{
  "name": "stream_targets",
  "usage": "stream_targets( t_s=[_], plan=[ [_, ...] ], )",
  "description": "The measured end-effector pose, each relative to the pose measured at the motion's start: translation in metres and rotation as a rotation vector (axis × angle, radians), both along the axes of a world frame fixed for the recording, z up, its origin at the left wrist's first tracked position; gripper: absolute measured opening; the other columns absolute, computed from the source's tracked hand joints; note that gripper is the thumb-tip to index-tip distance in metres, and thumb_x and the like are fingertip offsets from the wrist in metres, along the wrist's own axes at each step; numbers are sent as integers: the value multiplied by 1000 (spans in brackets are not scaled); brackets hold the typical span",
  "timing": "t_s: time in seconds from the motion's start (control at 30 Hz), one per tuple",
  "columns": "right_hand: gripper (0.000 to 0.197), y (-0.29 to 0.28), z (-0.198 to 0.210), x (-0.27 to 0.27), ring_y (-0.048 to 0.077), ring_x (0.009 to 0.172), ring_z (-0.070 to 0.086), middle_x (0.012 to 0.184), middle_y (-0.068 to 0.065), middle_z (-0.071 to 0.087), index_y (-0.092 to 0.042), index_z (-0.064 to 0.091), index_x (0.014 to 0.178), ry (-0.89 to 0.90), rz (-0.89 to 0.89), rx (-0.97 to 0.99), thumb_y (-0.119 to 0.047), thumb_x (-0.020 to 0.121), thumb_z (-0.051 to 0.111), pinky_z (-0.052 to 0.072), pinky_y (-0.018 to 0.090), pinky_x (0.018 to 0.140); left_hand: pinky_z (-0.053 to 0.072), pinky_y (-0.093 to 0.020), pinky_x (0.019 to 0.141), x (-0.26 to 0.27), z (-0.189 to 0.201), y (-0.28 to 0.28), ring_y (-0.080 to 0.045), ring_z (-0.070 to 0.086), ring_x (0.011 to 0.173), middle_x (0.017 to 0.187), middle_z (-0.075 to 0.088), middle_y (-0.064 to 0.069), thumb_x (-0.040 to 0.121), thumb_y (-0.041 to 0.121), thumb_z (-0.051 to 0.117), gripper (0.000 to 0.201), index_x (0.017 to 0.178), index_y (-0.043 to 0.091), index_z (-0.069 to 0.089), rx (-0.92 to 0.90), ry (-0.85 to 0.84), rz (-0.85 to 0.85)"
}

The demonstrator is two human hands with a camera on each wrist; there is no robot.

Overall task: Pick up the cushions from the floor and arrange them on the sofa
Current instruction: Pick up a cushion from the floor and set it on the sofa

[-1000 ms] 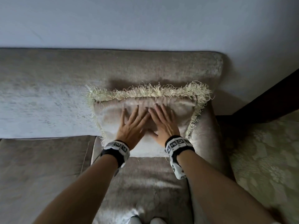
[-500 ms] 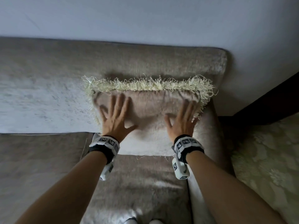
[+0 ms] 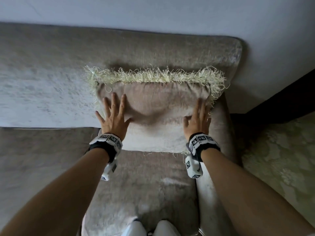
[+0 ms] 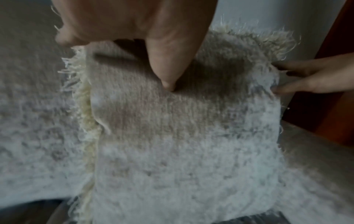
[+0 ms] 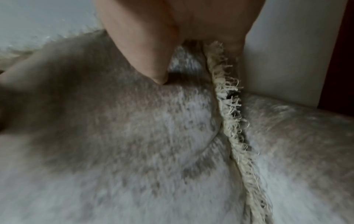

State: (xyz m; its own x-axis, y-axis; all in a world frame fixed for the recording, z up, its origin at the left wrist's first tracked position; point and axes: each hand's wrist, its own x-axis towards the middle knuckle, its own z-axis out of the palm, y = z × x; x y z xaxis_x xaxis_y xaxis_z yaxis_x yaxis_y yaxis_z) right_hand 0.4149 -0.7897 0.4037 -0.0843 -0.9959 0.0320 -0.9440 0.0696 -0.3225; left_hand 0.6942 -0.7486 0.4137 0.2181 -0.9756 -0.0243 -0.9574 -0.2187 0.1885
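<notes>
Against the sofa (image 3: 51,86) backrest leans the cushion (image 3: 153,126), fringed long edge uppermost; left hand (image 3: 114,116) and right hand (image 3: 198,120) press flat, fingers spread.

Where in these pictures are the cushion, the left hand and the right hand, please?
cushion (image 3: 153,101): head view, on the middle of its plain front face.
left hand (image 3: 114,121): head view, on the back of the hand.
right hand (image 3: 198,121): head view, on the back of the hand.
</notes>
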Motion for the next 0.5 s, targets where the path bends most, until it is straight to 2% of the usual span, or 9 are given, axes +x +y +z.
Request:
stream_targets(
  t_s=[0.1, 0.17, 0.23, 0.33, 0.4, 0.43, 0.5],
  plan=[
    [91, 17, -3, 21, 30, 149, -2, 162, 6, -9, -27, -1, 154, 77, 274, -40, -34, 86, 58, 25, 64, 110, 11, -73, 108, -17, -2, 17, -34, -17, 146, 157, -27, 1, 88, 45, 58, 99, 147, 39, -22, 31, -21, -55],
    [97, 25, 0, 39, 26, 148, -10, 161, 4, -15, -30, -3, 154, 146, 473, 10, -38, 84, 64, 21, 67, 110, 10, -73, 109, -30, -5, 27, -32, -20, 145, 156, -30, 1, 88, 44, 58, 99, 146, 41, -21, 58, -75, -151],
    [104, 27, 3, 54, 23, 147, -18, 160, 0, -21, -33, -6, 152, 200, 588, 69, -43, 80, 68, 15, 72, 109, 8, -73, 108, -43, -9, 31, -32, -22, 145, 156, -31, 1, 87, 41, 61, 100, 146, 42, -20, 82, -109, -228],
    [112, 17, -4, 58, 21, 145, -26, 156, -6, -30, -38, -12, 150, 224, 605, 122, -46, 76, 72, 10, 79, 103, 10, -76, 105, -53, -19, 26, -35, -25, 143, 155, -33, 2, 85, 41, 64, 102, 146, 45, -17, 115, -120, -252],
    [113, 12, -15, 44, 22, 146, -24, 156, -6, -29, -41, -10, 149, 229, 566, 104, -43, 73, 74, 13, 79, 103, 11, -81, 100, -51, -27, 21, -36, -25, 143, 155, -32, 6, 82, 41, 68, 104, 145, 50, -15, 126, -135, -226],
    [115, 12, -22, 34, 24, 146, -21, 158, -4, -26, -42, -9, 150, 225, 526, 83, -40, 72, 76, 14, 77, 105, 11, -83, 97, -48, -31, 20, -37, -23, 143, 155, -32, 8, 81, 41, 69, 105, 145, 52, -13, 123, -133, -196],
    [121, 15, -35, 11, 25, 146, -20, 156, -5, -29, -45, -13, 148, 187, 362, 110, -37, 71, 79, 3, 75, 105, 13, -84, 94, -40, -43, 26, -44, -18, 143, 155, -32, 8, 80, 40, 71, 107, 143, 54, -14, 117, -90, -88]
  ],
)
